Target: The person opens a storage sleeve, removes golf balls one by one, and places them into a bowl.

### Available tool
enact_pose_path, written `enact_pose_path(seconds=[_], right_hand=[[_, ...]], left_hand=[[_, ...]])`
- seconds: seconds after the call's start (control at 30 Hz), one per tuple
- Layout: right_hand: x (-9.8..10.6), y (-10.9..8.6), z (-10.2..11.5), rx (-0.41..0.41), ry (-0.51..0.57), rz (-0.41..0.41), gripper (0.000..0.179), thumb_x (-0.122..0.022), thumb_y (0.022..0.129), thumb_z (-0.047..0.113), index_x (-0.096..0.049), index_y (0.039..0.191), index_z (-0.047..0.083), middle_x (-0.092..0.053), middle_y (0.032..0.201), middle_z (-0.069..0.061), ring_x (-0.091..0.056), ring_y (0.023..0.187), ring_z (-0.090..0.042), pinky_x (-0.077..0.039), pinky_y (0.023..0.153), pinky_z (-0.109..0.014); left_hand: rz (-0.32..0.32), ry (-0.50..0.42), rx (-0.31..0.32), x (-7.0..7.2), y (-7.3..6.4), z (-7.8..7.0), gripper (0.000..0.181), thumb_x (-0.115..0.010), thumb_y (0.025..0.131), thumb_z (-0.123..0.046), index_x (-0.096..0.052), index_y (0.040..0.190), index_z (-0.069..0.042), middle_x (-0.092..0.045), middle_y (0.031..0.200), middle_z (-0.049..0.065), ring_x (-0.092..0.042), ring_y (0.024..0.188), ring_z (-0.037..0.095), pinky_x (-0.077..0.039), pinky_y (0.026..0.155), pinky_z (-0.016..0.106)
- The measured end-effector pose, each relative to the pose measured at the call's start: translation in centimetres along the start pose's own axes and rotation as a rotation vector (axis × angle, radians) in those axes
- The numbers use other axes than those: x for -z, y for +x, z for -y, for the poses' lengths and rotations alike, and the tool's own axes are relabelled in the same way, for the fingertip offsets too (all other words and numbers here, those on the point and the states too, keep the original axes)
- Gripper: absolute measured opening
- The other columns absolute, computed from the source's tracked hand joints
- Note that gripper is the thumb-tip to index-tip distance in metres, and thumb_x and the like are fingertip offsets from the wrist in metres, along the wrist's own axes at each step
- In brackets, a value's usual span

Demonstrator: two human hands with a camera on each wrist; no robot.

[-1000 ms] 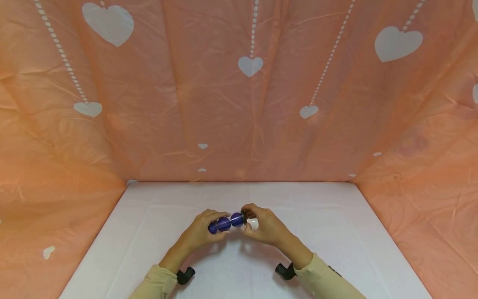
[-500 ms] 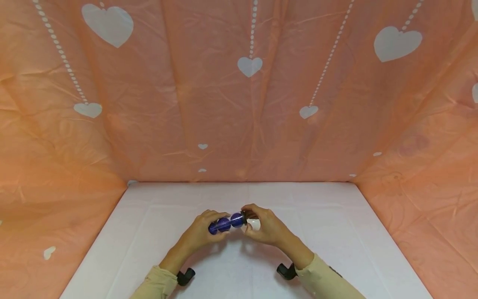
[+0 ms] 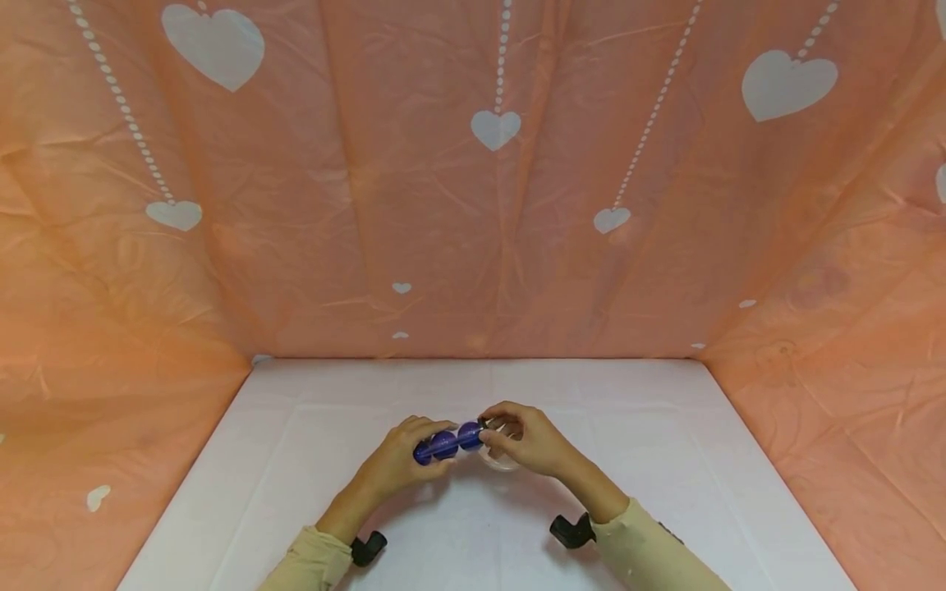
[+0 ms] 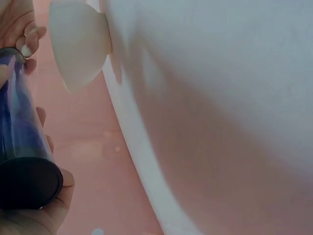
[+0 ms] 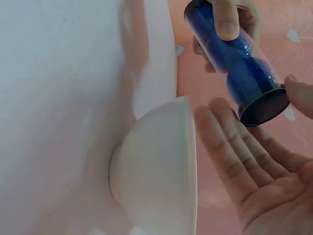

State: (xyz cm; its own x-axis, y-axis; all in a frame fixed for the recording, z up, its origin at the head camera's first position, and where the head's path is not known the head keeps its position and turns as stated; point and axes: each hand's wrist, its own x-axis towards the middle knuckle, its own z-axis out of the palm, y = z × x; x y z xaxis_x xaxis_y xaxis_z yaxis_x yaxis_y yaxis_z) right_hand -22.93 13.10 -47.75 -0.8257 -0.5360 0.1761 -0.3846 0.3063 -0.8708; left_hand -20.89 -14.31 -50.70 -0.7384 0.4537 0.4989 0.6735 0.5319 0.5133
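Note:
A clear tube (image 3: 445,445) with rounded, glittery blue-purple shapes inside is tilted above the table, a black cap on each end. My left hand (image 3: 402,450) grips it round the left part, thumb along its side in the right wrist view. At the other end, the black cap (image 5: 264,107) lies between the thumb and fingers of my right hand (image 3: 535,439), with the thumb at its edge and the other fingers stretched out below. Under the right hand stands a white bowl (image 5: 156,166), mostly covered by that hand in the head view.
A white cloth covers the table (image 3: 488,525). Peach-orange sheeting with white hearts (image 3: 495,130) rises behind and on both sides. Black angled mounts (image 3: 369,548) stick out near both wrists.
My right hand has turned at the cap, its thumb now higher over the tube's end, and more of the bowl's front rim shows. The left hand and tube have barely moved.

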Motion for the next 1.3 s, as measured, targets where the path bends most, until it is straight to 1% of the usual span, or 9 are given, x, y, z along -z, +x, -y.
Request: enact_pose_path(seconds=[0.13, 0.27, 0.37, 0.53, 0.67, 0.8, 1.0, 1.17, 1.3], right_hand=[[-0.1, 0.3, -0.1, -0.020, 0.061, 0.011, 0.032, -0.072, 0.105, 0.015, -0.065, 0.127, -0.006, -0.076, 0.097, -0.019, -0.075, 0.074, -0.029, -0.063, 0.068, -0.044], [-0.1, 0.3, -0.4, 0.010, 0.098, 0.010, 0.027, -0.071, 0.104, 0.009, -0.064, 0.124, -0.008, -0.074, 0.101, -0.018, -0.074, 0.077, -0.029, -0.063, 0.070, -0.049], [-0.2, 0.3, -0.6, 0.048, 0.112, 0.017, 0.026, -0.070, 0.104, 0.006, -0.064, 0.124, -0.009, -0.072, 0.102, -0.017, -0.072, 0.079, -0.031, -0.063, 0.072, -0.046], [-0.3, 0.2, -0.9, 0.136, 0.123, 0.008, 0.025, -0.070, 0.104, 0.004, -0.062, 0.124, -0.010, -0.071, 0.103, -0.019, -0.071, 0.085, -0.034, -0.064, 0.074, -0.040], [-0.4, 0.1, -1.1, 0.189, 0.114, -0.011, 0.025, -0.070, 0.103, 0.003, -0.063, 0.124, -0.009, -0.071, 0.106, -0.019, -0.072, 0.089, -0.027, -0.064, 0.078, -0.035], [-0.5, 0.0, -1.2, 0.207, 0.111, -0.016, 0.025, -0.071, 0.103, 0.002, -0.063, 0.124, -0.008, -0.071, 0.109, -0.019, -0.071, 0.093, -0.020, -0.064, 0.081, -0.035], [-0.4, 0.1, -1.0, 0.201, 0.041, -0.024, 0.026, -0.072, 0.103, 0.006, -0.065, 0.126, -0.004, -0.073, 0.110, -0.013, -0.071, 0.097, -0.014, -0.063, 0.085, -0.034], [-0.2, 0.2, -0.7, 0.265, -0.041, -0.026, 0.029, -0.071, 0.103, 0.007, -0.067, 0.130, -0.002, -0.076, 0.108, -0.010, -0.072, 0.096, -0.015, -0.063, 0.084, -0.033], [0.0, 0.4, -0.6, 0.310, -0.101, -0.042, 0.033, -0.074, 0.096, 0.002, -0.069, 0.128, -0.003, -0.078, 0.104, -0.009, -0.074, 0.092, -0.014, -0.063, 0.079, -0.031]], left_hand=[[-0.025, -0.003, 0.003, 0.1, 0.0, -0.1, 0.053, -0.095, 0.082, -0.014, -0.075, 0.131, -0.009, -0.075, 0.110, 0.003, -0.067, 0.100, 0.020, -0.061, 0.085, 0.037], [-0.018, -0.010, 0.000, 0.3, 0.1, -0.2, 0.053, -0.095, 0.082, -0.014, -0.075, 0.131, -0.010, -0.076, 0.110, 0.004, -0.068, 0.101, 0.020, -0.061, 0.086, 0.037], [-0.005, -0.020, 0.002, 0.4, 0.2, -0.3, 0.053, -0.095, 0.082, -0.014, -0.075, 0.132, -0.010, -0.077, 0.111, 0.004, -0.068, 0.102, 0.020, -0.061, 0.086, 0.037], [-0.011, -0.016, -0.007, 0.5, 0.4, -0.1, 0.052, -0.095, 0.080, -0.013, -0.077, 0.129, -0.010, -0.078, 0.109, 0.004, -0.068, 0.097, 0.017, -0.061, 0.083, 0.034], [-0.007, -0.030, -0.004, 0.6, 0.4, -0.1, 0.052, -0.095, 0.080, -0.011, -0.078, 0.128, -0.010, -0.079, 0.106, 0.005, -0.066, 0.091, 0.015, -0.060, 0.079, 0.031], [0.006, -0.057, 0.005, 0.7, 0.4, 0.0, 0.050, -0.094, 0.080, -0.011, -0.078, 0.128, -0.010, -0.078, 0.103, 0.007, -0.065, 0.089, 0.013, -0.060, 0.077, 0.029], [-0.010, -0.068, 0.001, 0.7, 0.3, 0.1, 0.049, -0.094, 0.080, -0.011, -0.078, 0.126, -0.009, -0.079, 0.102, 0.007, -0.065, 0.086, 0.012, -0.059, 0.074, 0.029], [-0.041, -0.068, -0.001, 0.5, 0.2, 0.1, 0.050, -0.095, 0.078, -0.010, -0.079, 0.126, -0.009, -0.079, 0.102, 0.006, -0.067, 0.087, 0.012, -0.060, 0.076, 0.031], [-0.063, -0.060, -0.016, 0.3, 0.2, 0.1, 0.051, -0.095, 0.077, -0.009, -0.079, 0.125, -0.009, -0.079, 0.103, 0.006, -0.067, 0.086, 0.013, -0.060, 0.077, 0.033]])
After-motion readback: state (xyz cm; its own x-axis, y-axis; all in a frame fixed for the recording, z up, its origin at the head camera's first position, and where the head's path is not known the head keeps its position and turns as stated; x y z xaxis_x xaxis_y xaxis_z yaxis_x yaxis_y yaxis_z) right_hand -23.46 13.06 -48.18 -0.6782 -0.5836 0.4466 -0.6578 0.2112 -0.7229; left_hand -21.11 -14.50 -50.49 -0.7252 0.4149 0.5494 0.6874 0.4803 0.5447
